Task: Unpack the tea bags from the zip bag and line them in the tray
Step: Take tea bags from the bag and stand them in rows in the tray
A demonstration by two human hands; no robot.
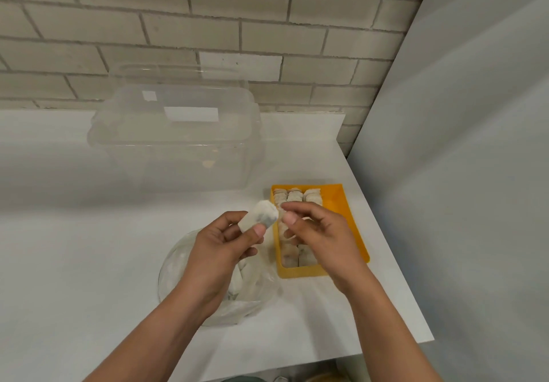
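Task is mid-run, by my reading well past halfway.

- Your left hand [219, 245] pinches one tea bag [261, 216] between thumb and fingertips, held up in the air just left of the tray's near-left side.
- Your right hand [315, 233] is over the tray with its fingers curled, thumb and forefinger drawn close together at the tea bag's right edge. I cannot tell whether they pinch that edge or only come up to it.
- The orange tray [346, 208] holds packed rows of tea bags [297, 196] standing side by side, three across at the far end. More show at the near end, below your right hand. A strip along the right side is bare orange, so there is room for another line.
- The zip bag [175, 274] lies open under your left wrist, just left of the tray. White tea bags [252, 274] are bunched inside it, too many and too overlapped to count.

Left to do: seat the held bag, empty the zip bag, and fill the right strip.

Surface and room:
- White countertop [89, 248], smooth, its corner to your right.
- A large clear lidded plastic tub [178, 144] stands at the back, well apart from the tray.
- Pale brick wall [208, 25] behind, and a plain grey panel [460, 144] closes off the right side.
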